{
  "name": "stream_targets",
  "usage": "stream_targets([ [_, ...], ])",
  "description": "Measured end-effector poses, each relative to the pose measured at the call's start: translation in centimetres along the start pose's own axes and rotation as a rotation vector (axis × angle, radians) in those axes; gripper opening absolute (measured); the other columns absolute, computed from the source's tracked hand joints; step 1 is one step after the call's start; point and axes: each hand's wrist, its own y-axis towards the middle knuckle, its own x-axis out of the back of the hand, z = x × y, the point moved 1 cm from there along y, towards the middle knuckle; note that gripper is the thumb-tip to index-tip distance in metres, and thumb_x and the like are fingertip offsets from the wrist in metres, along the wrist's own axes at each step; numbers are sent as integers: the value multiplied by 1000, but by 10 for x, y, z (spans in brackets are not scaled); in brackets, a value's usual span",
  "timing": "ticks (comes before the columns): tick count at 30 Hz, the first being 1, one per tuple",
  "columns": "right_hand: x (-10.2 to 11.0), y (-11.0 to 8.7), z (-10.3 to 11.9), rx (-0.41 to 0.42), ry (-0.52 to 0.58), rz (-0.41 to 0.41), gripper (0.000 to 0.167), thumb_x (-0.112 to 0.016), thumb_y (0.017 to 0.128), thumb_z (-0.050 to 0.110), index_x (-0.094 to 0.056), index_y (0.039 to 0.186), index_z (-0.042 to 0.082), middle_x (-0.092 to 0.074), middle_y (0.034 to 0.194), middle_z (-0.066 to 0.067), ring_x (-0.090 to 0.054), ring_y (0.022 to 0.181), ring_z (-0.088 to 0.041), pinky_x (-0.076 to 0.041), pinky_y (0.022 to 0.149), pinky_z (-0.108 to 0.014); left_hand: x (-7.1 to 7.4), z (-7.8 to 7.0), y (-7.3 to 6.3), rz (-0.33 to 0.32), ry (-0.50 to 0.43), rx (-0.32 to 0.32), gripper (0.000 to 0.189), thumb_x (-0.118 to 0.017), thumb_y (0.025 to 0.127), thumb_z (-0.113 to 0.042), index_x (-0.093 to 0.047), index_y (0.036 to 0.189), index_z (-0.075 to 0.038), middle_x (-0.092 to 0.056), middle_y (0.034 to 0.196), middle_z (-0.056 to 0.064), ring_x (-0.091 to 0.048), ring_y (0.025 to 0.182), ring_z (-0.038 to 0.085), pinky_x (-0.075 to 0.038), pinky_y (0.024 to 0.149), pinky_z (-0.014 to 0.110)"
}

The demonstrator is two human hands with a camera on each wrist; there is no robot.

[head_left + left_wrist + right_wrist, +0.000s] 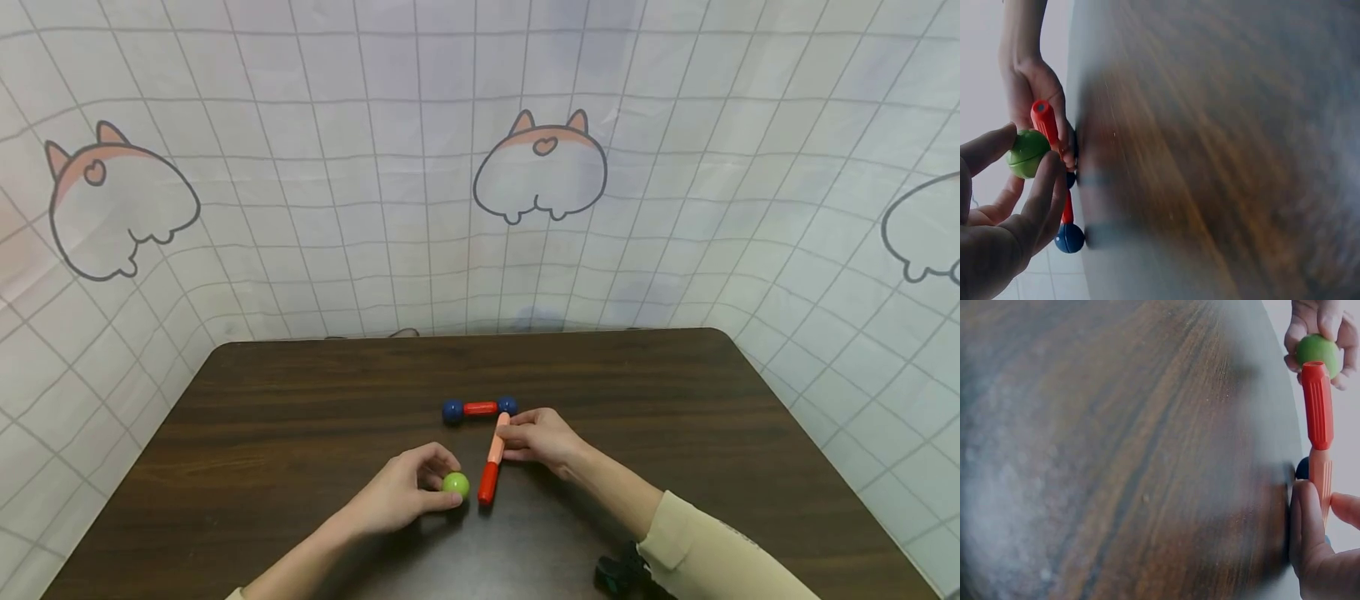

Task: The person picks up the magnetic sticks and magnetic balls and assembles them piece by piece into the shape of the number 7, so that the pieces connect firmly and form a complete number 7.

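Note:
My left hand pinches a small green ball between thumb and fingertips, above the dark wooden table. In my right hand is a ribbed stick, pale orange at its far half and red at the near half. Thumb and fingers grip the orange half, and the red end points toward me, just right of the ball. Beyond both hands lies a dumbbell-shaped piece, a red ribbed rod with a blue ball on each end. The stick's orange tip overlaps its right ball in the head view.
The brown table has rounded far corners. A white grid-patterned curtain with cartoon animal drawings hangs behind it and at both sides. A black object sits near the right sleeve at the front.

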Motion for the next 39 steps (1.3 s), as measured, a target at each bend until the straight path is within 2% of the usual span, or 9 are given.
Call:
stream_targets([
  [9,3,-1,0,-1,-12,-6,43,-67,100,5,-50,130,-19,-66,110,-23,-72,91,-22,-58,83,-36,-13,2,-5,79,-69,47,33,-82,90,-15,-61,115,-7,-62,101,4,-64,91,19,-51,82,33],
  [14,4,-2,1,7,-9,-8,41,-67,100,5,-51,129,-19,-66,108,-23,-72,90,-22,-58,82,-35,-18,1,-5,109,-74,61,31,-82,89,-13,-63,113,-6,-65,100,3,-64,91,19,-51,82,32],
  [22,2,1,-2,14,-1,3,42,-67,99,6,-50,129,-19,-66,109,-23,-71,91,-22,-58,83,-35,-17,-3,-5,90,-77,89,30,-83,88,-11,-69,113,-3,-69,101,2,-66,93,19,-54,86,37],
  [29,-1,0,-4,17,5,0,39,-67,99,5,-52,127,-19,-67,106,-21,-71,87,-21,-59,81,-34,-17,-2,-8,85,-97,81,28,-83,87,-10,-71,111,-3,-70,99,2,-67,91,17,-54,81,31],
  [33,-1,1,-2,21,10,-3,40,-67,99,5,-52,127,-19,-67,106,-22,-71,88,-21,-59,81,-34,-18,-3,-7,77,-115,71,29,-83,87,-9,-69,111,-2,-69,99,3,-67,90,18,-54,81,30],
  [39,-1,1,-1,15,14,-8,39,-67,99,5,-52,127,-19,-67,106,-21,-71,88,-21,-59,81,-34,-21,-4,-3,74,-140,90,32,-84,86,-10,-63,109,-3,-66,98,5,-67,89,19,-55,81,33],
])
